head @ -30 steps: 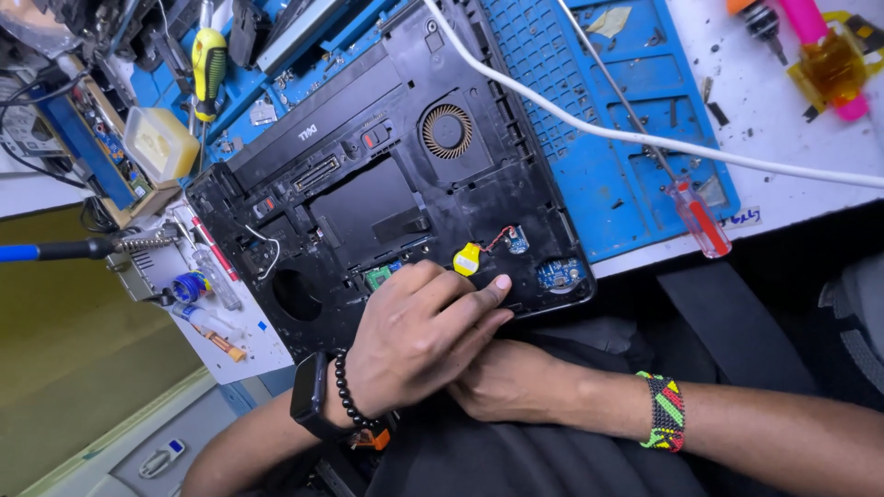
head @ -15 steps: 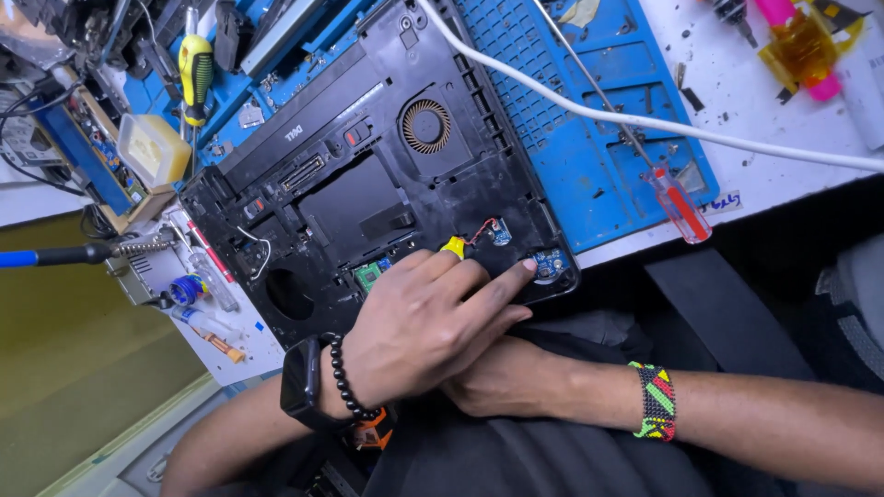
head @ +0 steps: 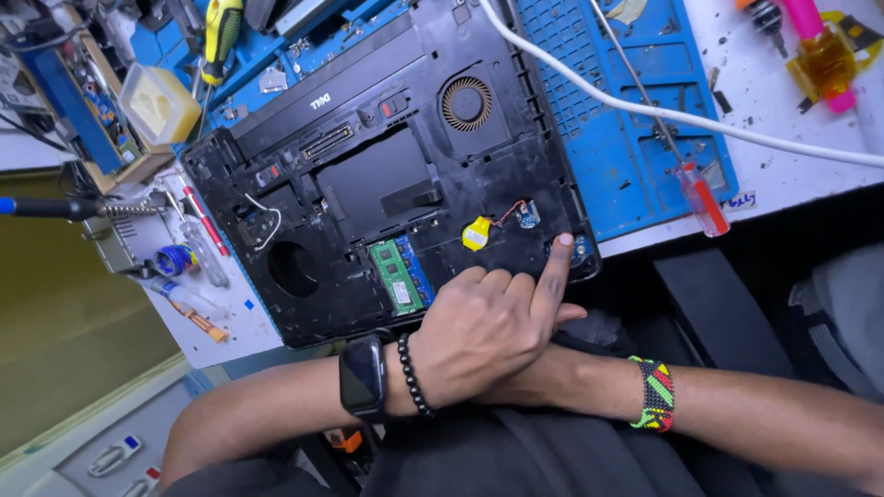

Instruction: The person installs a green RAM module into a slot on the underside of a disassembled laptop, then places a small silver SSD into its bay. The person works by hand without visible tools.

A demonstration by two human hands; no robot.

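Observation:
An opened black laptop base (head: 368, 184) lies on a blue work mat (head: 626, 147), showing a fan (head: 466, 102), a green memory module (head: 396, 276) and a yellow coin cell (head: 476, 234) on a red-and-black lead. My left hand (head: 488, 331), with a watch and a black bead bracelet on its wrist, rests at the near edge. Its fingers are curled and the index finger points up, its tip touching the case's right front corner beside a small round blue part (head: 578, 248). My right hand (head: 543, 368) lies under the left, mostly hidden, with a coloured woven band on its wrist.
A red-handled screwdriver (head: 700, 198) and a white cable (head: 691, 118) cross the mat to the right. A yellow-handled screwdriver (head: 221, 28) and a pale plastic box (head: 161, 103) sit at the back left. A soldering iron (head: 55, 209) and small bottles lie at the left.
My left hand has pulled back from the yellow coin cell and stretched out its index finger to the case's right front corner. The right hand stays beneath it.

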